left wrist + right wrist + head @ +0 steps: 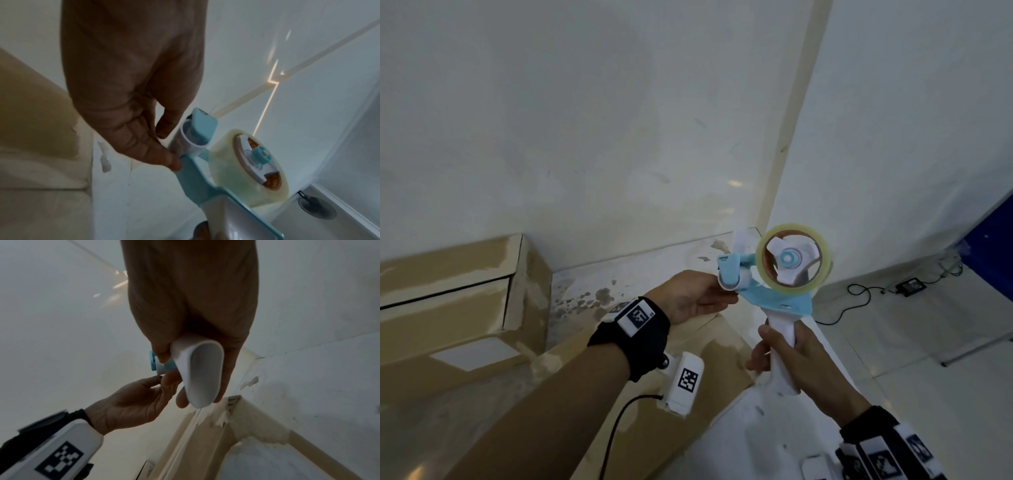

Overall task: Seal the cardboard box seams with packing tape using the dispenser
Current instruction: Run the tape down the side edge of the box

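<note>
The tape dispenser (774, 301) has a blue frame, a white handle and a clear tape roll (763, 270). It is held in the air above a cardboard box (705, 363). My right hand (780, 349) grips the white handle (203, 374), fingers wrapped round it. My left hand (726, 291) is at the dispenser's front end. In the left wrist view its thumb and fingers (164, 159) pinch the white roller (191, 139) beside the tape roll (224, 170). No loose tape end shows clearly.
A second, larger cardboard box (448, 298) stands at the left against the white wall. On the floor to the right lie a black adapter (909, 284) and its cables. A blue panel (996, 246) stands at the far right.
</note>
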The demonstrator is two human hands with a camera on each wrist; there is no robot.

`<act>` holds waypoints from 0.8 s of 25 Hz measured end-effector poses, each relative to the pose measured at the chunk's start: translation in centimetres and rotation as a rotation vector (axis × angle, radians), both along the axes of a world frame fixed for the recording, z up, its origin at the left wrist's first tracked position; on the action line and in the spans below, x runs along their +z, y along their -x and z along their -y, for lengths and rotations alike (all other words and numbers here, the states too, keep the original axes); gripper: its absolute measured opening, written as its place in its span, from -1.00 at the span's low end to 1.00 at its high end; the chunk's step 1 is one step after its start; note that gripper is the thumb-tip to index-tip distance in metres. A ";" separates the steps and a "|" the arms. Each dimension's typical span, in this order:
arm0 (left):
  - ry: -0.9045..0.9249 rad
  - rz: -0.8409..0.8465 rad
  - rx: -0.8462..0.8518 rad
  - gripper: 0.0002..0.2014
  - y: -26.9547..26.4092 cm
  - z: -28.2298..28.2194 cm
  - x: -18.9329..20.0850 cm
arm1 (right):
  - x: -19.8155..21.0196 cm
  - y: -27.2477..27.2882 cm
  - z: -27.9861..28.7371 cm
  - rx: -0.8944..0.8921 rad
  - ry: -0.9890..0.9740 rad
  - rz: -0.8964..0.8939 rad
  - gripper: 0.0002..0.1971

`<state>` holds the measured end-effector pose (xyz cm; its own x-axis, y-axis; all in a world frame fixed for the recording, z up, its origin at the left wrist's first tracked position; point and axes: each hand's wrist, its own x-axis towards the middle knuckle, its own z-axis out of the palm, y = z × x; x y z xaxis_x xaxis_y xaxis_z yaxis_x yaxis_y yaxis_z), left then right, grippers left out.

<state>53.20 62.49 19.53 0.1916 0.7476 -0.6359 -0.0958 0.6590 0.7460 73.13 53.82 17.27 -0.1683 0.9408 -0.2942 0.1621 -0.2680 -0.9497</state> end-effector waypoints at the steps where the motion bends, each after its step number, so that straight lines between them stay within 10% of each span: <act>1: 0.014 0.006 0.031 -0.72 0.2 -0.2 0.1 | -0.1 0.0 -0.3 0.014 -0.016 0.033 -0.79; 13: 0.167 -0.113 -0.167 -0.51 2.8 -0.4 0.7 | -0.3 0.2 -2.0 0.107 -0.079 0.117 -0.64; 20: 0.064 -0.183 -0.090 -0.87 2.2 -1.4 0.4 | -0.1 -0.1 -2.1 0.162 -0.099 0.143 -0.60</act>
